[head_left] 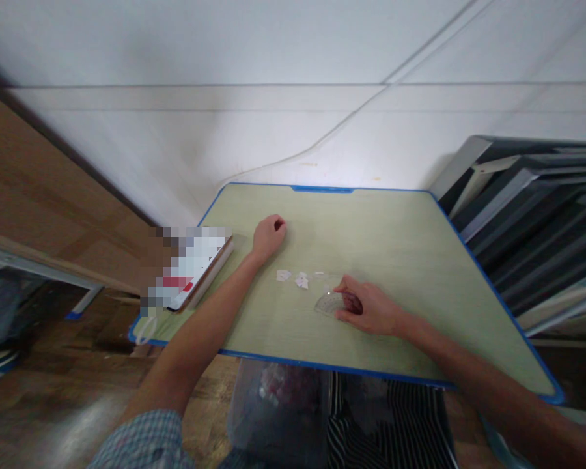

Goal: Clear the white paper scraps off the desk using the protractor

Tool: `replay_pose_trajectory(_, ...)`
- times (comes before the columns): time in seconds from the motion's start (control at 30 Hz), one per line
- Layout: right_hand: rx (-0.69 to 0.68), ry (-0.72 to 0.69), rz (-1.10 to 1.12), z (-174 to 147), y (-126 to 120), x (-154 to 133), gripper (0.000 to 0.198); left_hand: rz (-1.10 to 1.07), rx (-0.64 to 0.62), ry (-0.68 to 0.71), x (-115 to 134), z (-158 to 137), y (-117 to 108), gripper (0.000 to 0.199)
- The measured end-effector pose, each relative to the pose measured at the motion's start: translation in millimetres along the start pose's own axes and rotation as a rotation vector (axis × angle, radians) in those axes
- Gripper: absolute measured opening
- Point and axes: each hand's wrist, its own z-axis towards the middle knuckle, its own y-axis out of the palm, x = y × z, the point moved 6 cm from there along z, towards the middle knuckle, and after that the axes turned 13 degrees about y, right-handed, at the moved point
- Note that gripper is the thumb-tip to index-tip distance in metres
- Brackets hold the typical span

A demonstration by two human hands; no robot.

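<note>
A clear protractor (pixel 328 303) lies low over the table, its curved, marked edge pointing left. My right hand (pixel 371 307) has it between thumb and fingers; the hand covers its right part. Just beyond the protractor are small white paper scraps: one cluster (pixel 283 276) to the left, another (pixel 301 281) in the middle, and a thin piece (pixel 319 273) nearer the right hand. My left hand (pixel 268 236) rests on the table past the scraps, fingers curled into a loose fist around a dark hollow. I see nothing in it.
The pale green folding table (pixel 371 225) has a blue rim and stands against a white wall. A phone (pixel 202 267), partly pixelated, lies atop a box-like thing at the left edge. Dark flat panels (pixel 532 195) lean at the right; a brown board (pixel 53 189) stands at the left.
</note>
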Motion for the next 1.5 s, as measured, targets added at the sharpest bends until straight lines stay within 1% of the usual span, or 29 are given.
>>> replay_pose_trajectory(0.17, -0.076, -0.069, -0.016, -8.0, 14.4, -17.5, 0.025, 0.003, -0.001, -0.009, 0.2, -0.4, -0.4, 0.017)
replay_pose_trajectory(0.27, -0.109, -0.082, 0.101, -10.4, 18.0, -18.4, 0.025, 0.0, 0.001, -0.011, 0.2, -0.5, -0.7, 0.017)
replay_pose_trajectory(0.37, -0.089, -0.084, 0.199, -10.4, 14.3, -12.9, 0.025, 0.002, -0.004, -0.011, 0.7, -0.4, -0.8, 0.017)
replay_pose_trajectory(0.47, -0.061, -0.064, 0.138, -10.6, 10.2, -7.0, 0.021, 0.009, -0.008, -0.014, 1.4, -0.5, -1.2, 0.017)
replay_pose_trajectory(0.53, -0.076, -0.049, 0.093, -11.6, 10.4, -6.2, 0.02, 0.01, -0.007, -0.015, 2.0, -0.6, -1.7, 0.017)
replay_pose_trajectory(0.8, -0.149, -0.037, -0.017, -16.0, 17.6, -18.5, 0.022, 0.008, -0.014, -0.014, 2.7, -0.7, -1.4, 0.017)
replay_pose_trajectory(0.9, -0.152, -0.042, -0.037, -15.8, 18.1, -21.1, 0.021, 0.002, -0.012, -0.017, 2.7, -0.8, -1.4, 0.018)
replay_pose_trajectory(1.13, -0.154, -0.109, -0.072, -17.9, 25.5, -26.8, 0.025, 0.018, -0.006, -0.011, 2.8, -1.3, -2.3, 0.018)
replay_pose_trajectory(1.5, -0.157, -0.107, -0.119, -22.7, 31.5, -33.4, 0.029, 0.018, -0.01, -0.009, 2.1, -0.9, -2.0, 0.017)
